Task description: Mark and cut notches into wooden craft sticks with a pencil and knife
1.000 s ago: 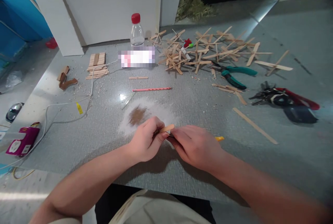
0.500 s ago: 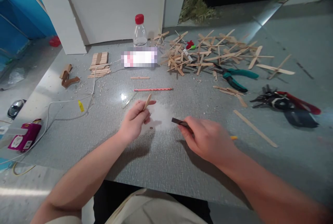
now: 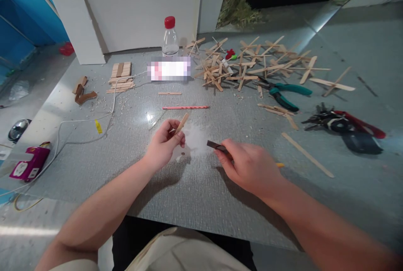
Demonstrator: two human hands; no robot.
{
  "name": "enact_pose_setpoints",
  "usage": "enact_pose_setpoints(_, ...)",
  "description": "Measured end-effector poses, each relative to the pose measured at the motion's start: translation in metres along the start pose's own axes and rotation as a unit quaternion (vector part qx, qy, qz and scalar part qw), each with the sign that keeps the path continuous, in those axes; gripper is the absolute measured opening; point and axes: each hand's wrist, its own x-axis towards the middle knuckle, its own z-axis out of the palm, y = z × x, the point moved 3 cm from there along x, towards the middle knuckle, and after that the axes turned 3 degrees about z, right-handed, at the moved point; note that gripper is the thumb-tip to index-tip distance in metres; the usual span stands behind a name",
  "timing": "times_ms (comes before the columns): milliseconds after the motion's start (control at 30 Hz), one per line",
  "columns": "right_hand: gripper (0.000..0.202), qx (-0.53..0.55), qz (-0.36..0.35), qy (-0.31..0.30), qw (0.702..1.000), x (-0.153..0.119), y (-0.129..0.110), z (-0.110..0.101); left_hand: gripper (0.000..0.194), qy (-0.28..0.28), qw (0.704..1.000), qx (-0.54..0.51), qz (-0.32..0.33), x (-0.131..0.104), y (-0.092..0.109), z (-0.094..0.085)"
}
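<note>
My left hand (image 3: 162, 143) is closed on a wooden craft stick (image 3: 183, 122), pinching it between thumb and fingers so that one rounded end sticks up. A dark, flat strip (image 3: 215, 146) that looks like folded sandpaper is gripped in my right hand (image 3: 248, 162); its end points left toward the other hand. The two hands are apart, just above the grey table (image 3: 189, 195). Pale dust (image 3: 197, 143) lies on the surface between them. My right hand hides most of a yellow object (image 3: 280, 165) lying behind it.
Crossed craft sticks (image 3: 242, 67) spread across the back right, near green-handled pliers (image 3: 288, 92) and a red-handled tool (image 3: 355, 126). Ahead lie a pink pencil (image 3: 185, 108) and a bottle (image 3: 170, 40). Stacked sticks (image 3: 121, 77) and a white cable (image 3: 78, 122) are at left.
In my left hand the craft stick has tilted further right and shows more of its length. The left fingers have curled in around it. My right hand has barely moved.
</note>
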Motion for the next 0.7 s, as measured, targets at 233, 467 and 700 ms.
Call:
enact_pose_setpoints(233,0.029,0.006,0.009,-0.013,1.0,0.0,0.001,0.002,0.014,-0.005,1.0,0.008,-0.023,-0.002,0.0,-0.001)
enact_pose_setpoints(467,0.026,0.015,0.021,-0.028,0.999,-0.002,0.003,0.008,0.014,0.036,0.995,0.087,-0.032,-0.004,0.003,-0.003)
enact_pose_setpoints(700,0.02,0.029,0.018,-0.039,0.999,-0.003,0.003,0.011,0.012,0.072,0.986,0.147,-0.038,-0.005,0.006,-0.004)
